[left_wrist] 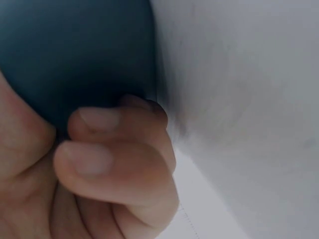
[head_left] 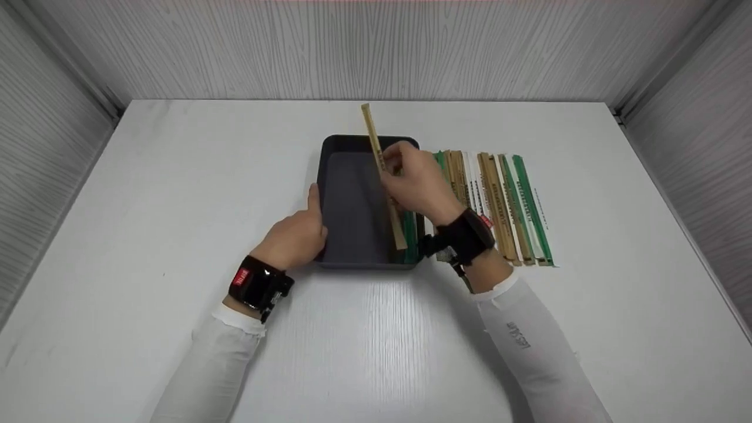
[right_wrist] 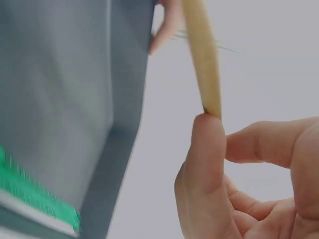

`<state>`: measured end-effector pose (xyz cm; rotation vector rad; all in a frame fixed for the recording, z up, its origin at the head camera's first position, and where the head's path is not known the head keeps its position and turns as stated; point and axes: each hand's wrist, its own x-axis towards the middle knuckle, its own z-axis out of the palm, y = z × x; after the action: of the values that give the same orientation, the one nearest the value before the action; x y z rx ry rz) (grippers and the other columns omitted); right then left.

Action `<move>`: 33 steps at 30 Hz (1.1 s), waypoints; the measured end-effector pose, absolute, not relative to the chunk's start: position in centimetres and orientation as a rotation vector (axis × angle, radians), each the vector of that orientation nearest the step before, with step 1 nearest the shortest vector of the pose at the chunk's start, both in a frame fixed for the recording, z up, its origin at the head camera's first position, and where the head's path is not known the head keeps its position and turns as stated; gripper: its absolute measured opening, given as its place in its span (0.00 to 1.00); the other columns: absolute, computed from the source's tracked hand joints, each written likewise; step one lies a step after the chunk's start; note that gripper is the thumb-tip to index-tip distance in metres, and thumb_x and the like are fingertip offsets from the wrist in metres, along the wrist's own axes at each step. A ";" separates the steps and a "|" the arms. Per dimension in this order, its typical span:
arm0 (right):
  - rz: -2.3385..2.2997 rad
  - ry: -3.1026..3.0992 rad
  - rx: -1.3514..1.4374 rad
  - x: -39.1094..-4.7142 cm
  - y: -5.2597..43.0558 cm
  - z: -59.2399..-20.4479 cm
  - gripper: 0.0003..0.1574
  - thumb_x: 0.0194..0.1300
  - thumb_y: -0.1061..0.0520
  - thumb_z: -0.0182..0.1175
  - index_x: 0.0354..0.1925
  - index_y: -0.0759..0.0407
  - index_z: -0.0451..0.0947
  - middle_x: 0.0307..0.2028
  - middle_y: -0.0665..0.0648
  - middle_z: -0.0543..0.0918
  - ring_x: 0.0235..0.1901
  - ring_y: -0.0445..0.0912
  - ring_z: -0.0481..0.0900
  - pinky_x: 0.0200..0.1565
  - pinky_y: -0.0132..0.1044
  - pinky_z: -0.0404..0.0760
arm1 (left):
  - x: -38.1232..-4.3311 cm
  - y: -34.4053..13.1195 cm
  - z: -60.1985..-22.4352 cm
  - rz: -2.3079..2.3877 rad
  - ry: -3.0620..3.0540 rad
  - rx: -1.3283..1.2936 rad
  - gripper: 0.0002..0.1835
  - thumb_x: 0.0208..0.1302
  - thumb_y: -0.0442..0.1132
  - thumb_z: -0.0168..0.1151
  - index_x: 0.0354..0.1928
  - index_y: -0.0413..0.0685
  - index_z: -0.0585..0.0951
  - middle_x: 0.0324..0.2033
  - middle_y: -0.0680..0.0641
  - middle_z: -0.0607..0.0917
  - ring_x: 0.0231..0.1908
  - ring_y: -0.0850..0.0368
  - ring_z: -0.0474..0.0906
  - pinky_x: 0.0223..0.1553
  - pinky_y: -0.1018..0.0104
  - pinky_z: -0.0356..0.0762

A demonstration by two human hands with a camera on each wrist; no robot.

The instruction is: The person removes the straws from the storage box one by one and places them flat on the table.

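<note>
My right hand [head_left: 414,179] pinches a brown wrapped straw [head_left: 372,132] between thumb and fingertips. The straw slants over the dark grey tray [head_left: 352,267], its far end beyond the tray's back rim. In the right wrist view, the straw [right_wrist: 203,59] rises from the fingertips. A green wrapped straw [head_left: 410,238] lies inside along the tray's right wall, partly covered by the hand. On the tray's left side, my left hand [head_left: 296,235] holds the wall, index finger stretched along it. The left wrist view shows curled fingers [left_wrist: 119,164] against the tray's side.
Right of the tray, a row of several green, brown and white wrapped straws [head_left: 499,205] lies side by side on the white table [head_left: 194,176]. My right forearm covers part of the row. Grey wood-grain panels [head_left: 376,53] enclose the table at back and sides.
</note>
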<state>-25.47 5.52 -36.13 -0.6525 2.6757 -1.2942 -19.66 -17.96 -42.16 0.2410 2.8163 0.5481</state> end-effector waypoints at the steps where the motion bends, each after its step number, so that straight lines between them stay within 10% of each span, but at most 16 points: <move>1: -1.302 2.694 -0.656 -25.3 6.2 -35.9 0.22 0.77 0.61 0.56 0.65 0.66 0.72 0.44 0.58 0.84 0.23 0.46 0.78 0.27 0.36 0.76 | -19.7 -17.9 -42.2 0.555 2.815 0.236 0.43 0.77 0.35 0.47 0.80 0.28 0.34 0.21 0.47 0.77 0.19 0.54 0.72 0.21 0.62 0.68; 13: -1.294 2.882 -0.407 -25.1 17.4 -36.9 0.23 0.76 0.60 0.57 0.66 0.65 0.75 0.46 0.63 0.83 0.27 0.53 0.83 0.25 0.36 0.83 | -19.7 -17.6 -42.4 0.566 2.812 0.245 0.43 0.77 0.35 0.46 0.80 0.28 0.33 0.18 0.48 0.77 0.16 0.57 0.69 0.19 0.64 0.66; 20: -1.180 2.910 -0.185 -26.2 23.8 -38.3 0.25 0.75 0.58 0.56 0.65 0.67 0.75 0.49 0.68 0.81 0.25 0.41 0.81 0.25 0.34 0.83 | -19.5 -17.9 -42.3 0.567 2.802 0.237 0.43 0.77 0.35 0.46 0.80 0.29 0.33 0.18 0.49 0.75 0.17 0.57 0.68 0.19 0.64 0.65; 33: -1.050 2.919 -0.020 -27.0 26.3 -40.0 0.27 0.73 0.59 0.54 0.64 0.75 0.75 0.51 0.73 0.80 0.24 0.44 0.84 0.24 0.31 0.80 | -19.6 -17.7 -42.3 0.560 2.798 0.234 0.43 0.77 0.36 0.47 0.80 0.29 0.33 0.19 0.49 0.75 0.17 0.56 0.69 0.20 0.62 0.66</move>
<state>-26.95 26.26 -40.02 -0.0199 2.9190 -1.0498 -19.64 -17.74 -42.29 0.2343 2.7981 0.5604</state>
